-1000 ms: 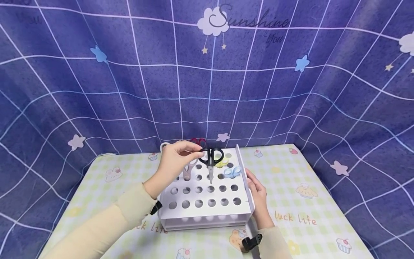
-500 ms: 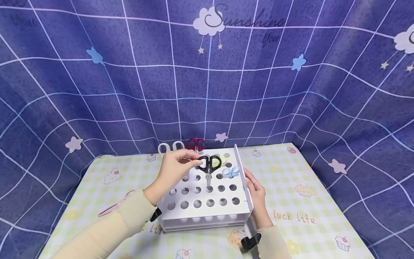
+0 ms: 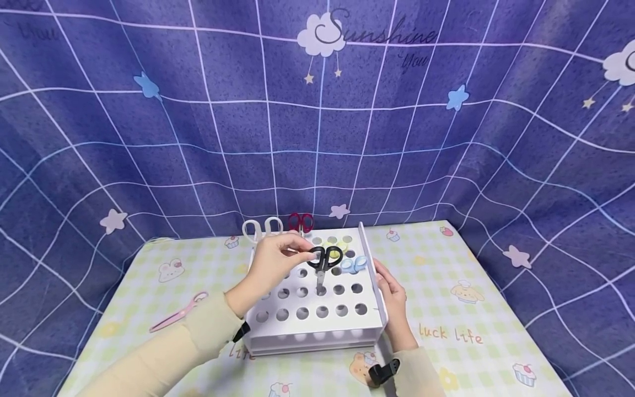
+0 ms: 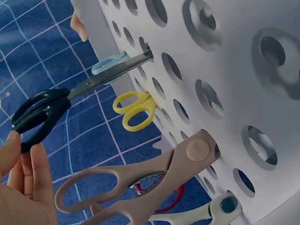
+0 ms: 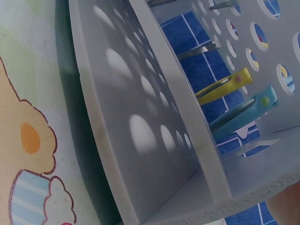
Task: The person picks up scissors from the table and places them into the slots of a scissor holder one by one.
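My left hand (image 3: 278, 259) pinches one handle loop of the black-handled scissors (image 4: 42, 112) between thumb and fingers. The blades slant down, and their tip is at the mouth of a hole in the white perforated rack (image 3: 307, 325). My right hand (image 3: 394, 298) rests against the outside of the rack's right side panel, fingers fairly straight; only a small part of it shows in the right wrist view. Light blue scissors (image 3: 353, 264), yellow scissors (image 4: 136, 110) and taupe kitchen scissors (image 4: 187, 154) stand in rack holes; in the head view, the left hand covers the taupe pair.
White-handled scissors (image 3: 262, 227) and red-handled scissors (image 3: 301, 222) stand at the rack's back left. Pink scissors (image 3: 178, 314) lie on the checked tablecloth (image 3: 496, 342), beside my left forearm. A blue grid curtain (image 3: 317, 127) hangs behind the table.
My left hand has lowered the black-handled scissors, bringing the tip down to a hole. The pink scissors, hidden behind my left forearm earlier, now show. My right hand stays at the side panel.
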